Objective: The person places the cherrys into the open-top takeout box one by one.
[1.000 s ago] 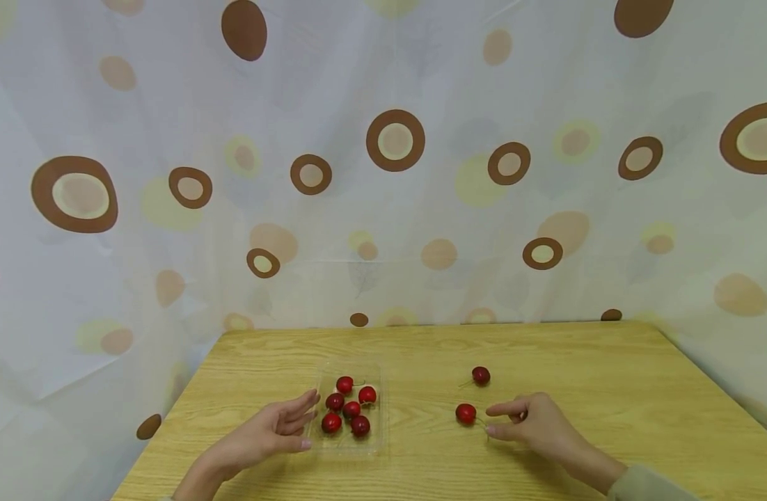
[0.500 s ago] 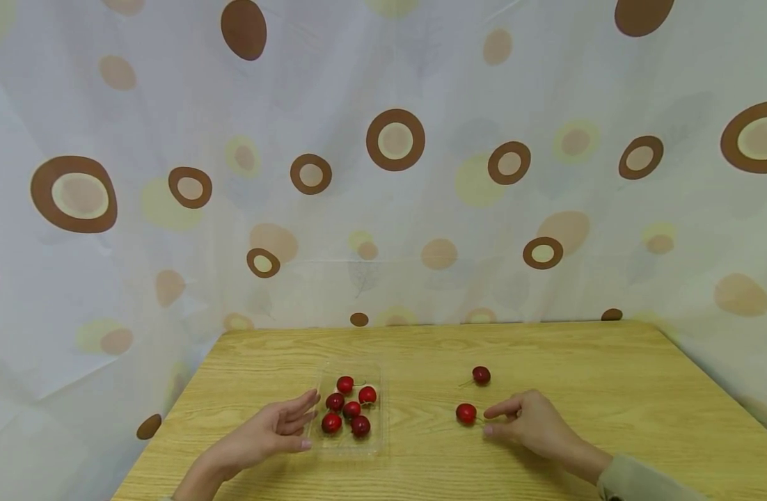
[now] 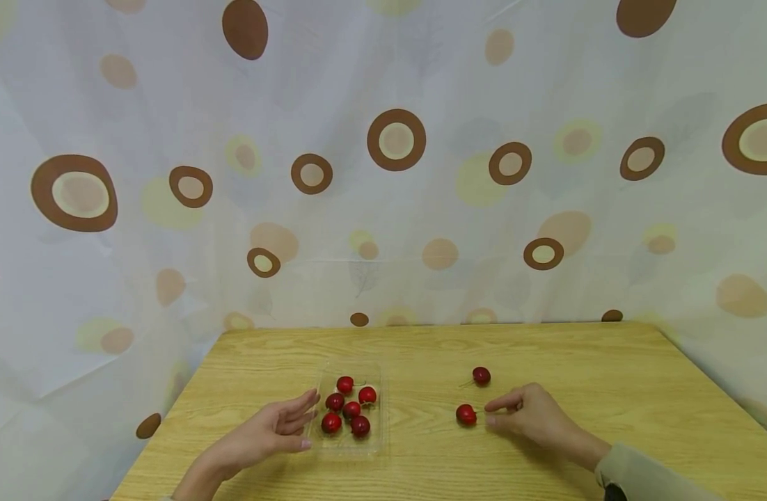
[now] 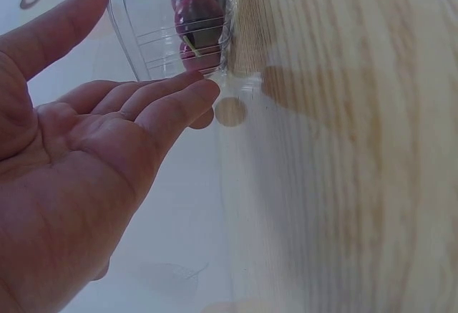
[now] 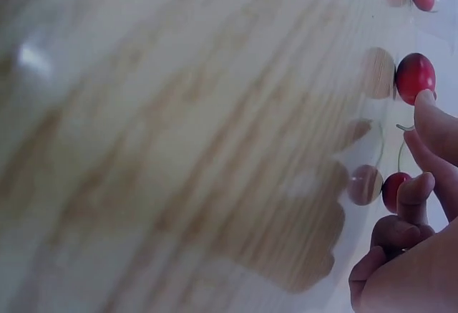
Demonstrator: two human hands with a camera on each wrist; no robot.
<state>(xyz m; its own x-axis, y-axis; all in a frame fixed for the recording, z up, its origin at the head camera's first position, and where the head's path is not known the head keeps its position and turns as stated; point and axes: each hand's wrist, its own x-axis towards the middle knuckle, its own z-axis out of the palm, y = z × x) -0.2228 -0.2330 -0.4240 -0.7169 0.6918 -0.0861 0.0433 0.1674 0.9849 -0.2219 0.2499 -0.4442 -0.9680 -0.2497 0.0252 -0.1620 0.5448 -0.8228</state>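
Partly blurred | right hand (image 3: 534, 416) fingers pinch cherry (image 3: 465, 415) stem, barely visible | left hand (image 3: 277, 431) fingers relaxed beside tray (image 3: 352, 449)

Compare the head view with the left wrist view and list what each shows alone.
Only the head view: the right hand at a loose red cherry, a second loose red cherry, and the spotted curtain. Only the left wrist view: the open palm close up. Both: the left hand beside the clear plastic tray of cherries on the wooden table.
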